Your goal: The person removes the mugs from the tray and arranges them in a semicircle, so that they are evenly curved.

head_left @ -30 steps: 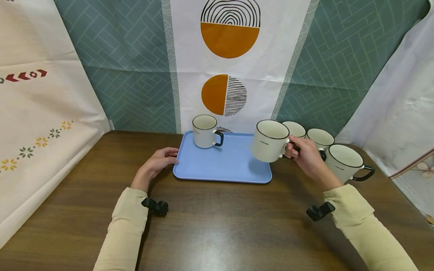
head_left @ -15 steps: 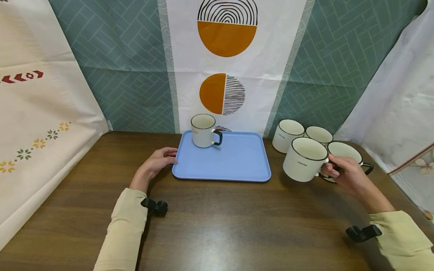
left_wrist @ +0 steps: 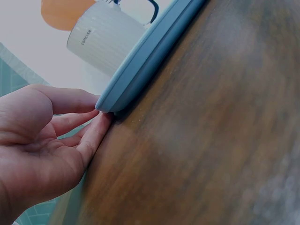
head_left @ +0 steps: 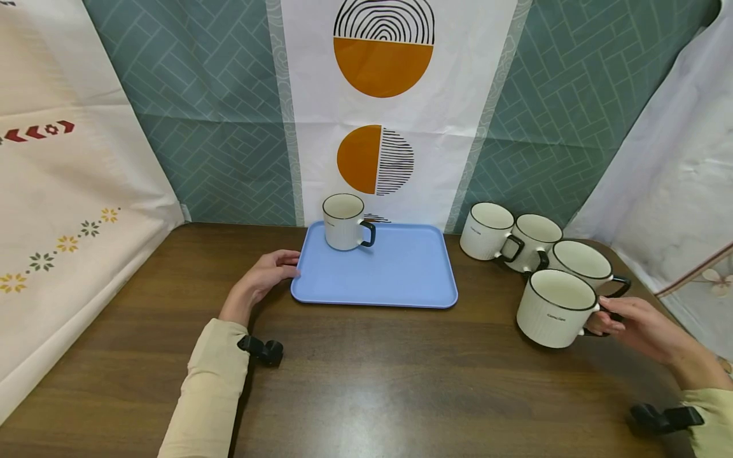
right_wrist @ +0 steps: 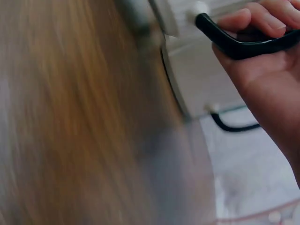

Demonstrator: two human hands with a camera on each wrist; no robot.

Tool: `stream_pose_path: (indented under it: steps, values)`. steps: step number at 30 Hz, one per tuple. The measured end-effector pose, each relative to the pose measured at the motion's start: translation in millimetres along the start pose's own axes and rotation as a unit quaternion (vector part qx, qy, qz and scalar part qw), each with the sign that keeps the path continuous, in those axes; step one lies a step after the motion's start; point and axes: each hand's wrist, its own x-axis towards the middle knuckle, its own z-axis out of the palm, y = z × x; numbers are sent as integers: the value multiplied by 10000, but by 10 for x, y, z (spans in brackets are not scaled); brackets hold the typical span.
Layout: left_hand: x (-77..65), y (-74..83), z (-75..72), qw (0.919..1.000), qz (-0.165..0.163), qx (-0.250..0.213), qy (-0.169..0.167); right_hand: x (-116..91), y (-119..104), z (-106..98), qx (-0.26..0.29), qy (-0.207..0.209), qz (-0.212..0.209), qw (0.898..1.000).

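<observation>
A white mug (head_left: 551, 321) with a dark rim and black handle is upright at the front of the mug group on the right. My right hand (head_left: 647, 331) grips it by the handle (right_wrist: 239, 50); whether its base touches the table cannot be told. On the left, my left hand (head_left: 265, 275) pinches the edge of a blue tray (head_left: 372, 283), thumb at the rim and fingers lower down, as the left wrist view shows. A similar mug (head_left: 342, 230) stands at the tray's back left, its handle pointing right.
Behind the held mug stand three more white mugs, one at the left (head_left: 483, 238), one in the middle (head_left: 529, 245) and one at the right (head_left: 581, 259). All rest on a brown wooden table (head_left: 355, 375). Patterned cloth (head_left: 229, 159) hangs behind the table.
My right hand has carried the mug from over the tray's right side rightward and toward me, in front of the other mugs. The left hand and tray stay put.
</observation>
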Motion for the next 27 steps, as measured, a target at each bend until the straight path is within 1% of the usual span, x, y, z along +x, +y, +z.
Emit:
stream_pose_path:
  steps: [4, 8, 10, 14, 17, 21, 27]
  values:
    - [13, 4, -5, 10000, 56, 59, -14, -148, 10, -80, -266, -90, 31, 9996]
    - [19, 12, -7, 9999, 96, 92, -32, -261, 17, -166, -160, -225, -27, 9996]
    - [20, 18, 0, 10000, 51, 59, -24, -304, 22, -204, -122, -307, -88, 9994]
    - [19, 28, 12, 10000, 4, 11, -42, -376, 33, -248, 8, -332, -150, 9993]
    - [23, 29, 12, 10000, -9, -14, -39, -422, 33, -257, 104, -229, -68, 9997]
    - [34, 23, 4, 10000, -11, -17, -27, -469, 42, -264, -4, -151, 25, 9999]
    - [25, 18, 3, 10000, -9, 5, -26, -529, 43, -304, 57, -81, -84, 9999]
